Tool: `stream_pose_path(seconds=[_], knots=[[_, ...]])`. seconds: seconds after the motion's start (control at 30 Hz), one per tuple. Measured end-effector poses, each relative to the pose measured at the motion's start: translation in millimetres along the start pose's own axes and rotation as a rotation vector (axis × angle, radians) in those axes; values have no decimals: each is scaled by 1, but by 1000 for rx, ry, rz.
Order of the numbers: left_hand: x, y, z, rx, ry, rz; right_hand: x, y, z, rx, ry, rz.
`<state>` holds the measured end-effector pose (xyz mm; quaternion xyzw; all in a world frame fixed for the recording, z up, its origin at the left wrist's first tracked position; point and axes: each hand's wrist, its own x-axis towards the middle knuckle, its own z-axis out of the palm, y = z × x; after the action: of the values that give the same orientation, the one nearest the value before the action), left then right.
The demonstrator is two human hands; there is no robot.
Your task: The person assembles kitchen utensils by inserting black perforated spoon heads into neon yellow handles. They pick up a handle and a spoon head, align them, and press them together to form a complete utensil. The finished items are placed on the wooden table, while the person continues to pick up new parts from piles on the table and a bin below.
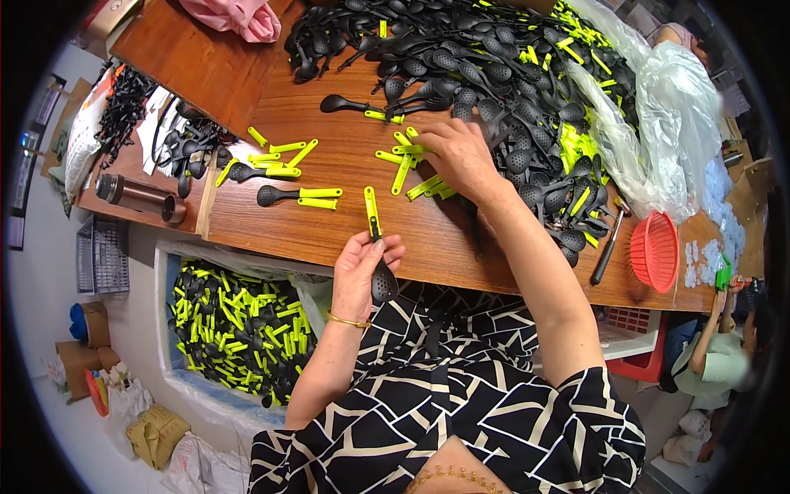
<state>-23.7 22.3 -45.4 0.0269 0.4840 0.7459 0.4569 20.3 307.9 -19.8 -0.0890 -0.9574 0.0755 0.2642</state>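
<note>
The left hand [362,257] is gripping a black perforated spoon [383,285] by its neck, probably for steadiness, its lime handle [370,202] pointing toward 12 o'clock. At 1 o'clock, the right hand [461,160] is touching loose lime handles [401,174], seemingly lying there for easy reach; whether it is grasping one, I cannot tell. Beyond, a spoon heap [510,90] is crowding the tabletop [337,156].

Black and cream, with touches of gold

The garment [502,395] is black, crossed by cream bands and thin pale lines that form angular, broken-tile shapes. A narrow dark strip [434,336] runs down its front. The short right sleeve [605,428] repeats the print. A thin gold-coloured bangle [349,322] circles the wrist behind the bare left hand [362,265]; the right hand [461,156] is also bare. Nearest, a gold-coloured beaded necklace [453,473] shows.
</note>
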Motion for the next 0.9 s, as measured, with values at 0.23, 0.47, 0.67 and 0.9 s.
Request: stream_pose_path(seconds=[0.23,0.47,0.67,0.9], knots=[[-1,-4,0,24,12,17,7,16,2,456,-152,337],[-1,-1,5,103,-49,3,-25,1,-28,1289,-91,614],[-1,-8,7,137,9,60,-47,17,-12,951,40,594],[2,-10,3,123,36,37,-27,-28,-12,802,-27,126]])
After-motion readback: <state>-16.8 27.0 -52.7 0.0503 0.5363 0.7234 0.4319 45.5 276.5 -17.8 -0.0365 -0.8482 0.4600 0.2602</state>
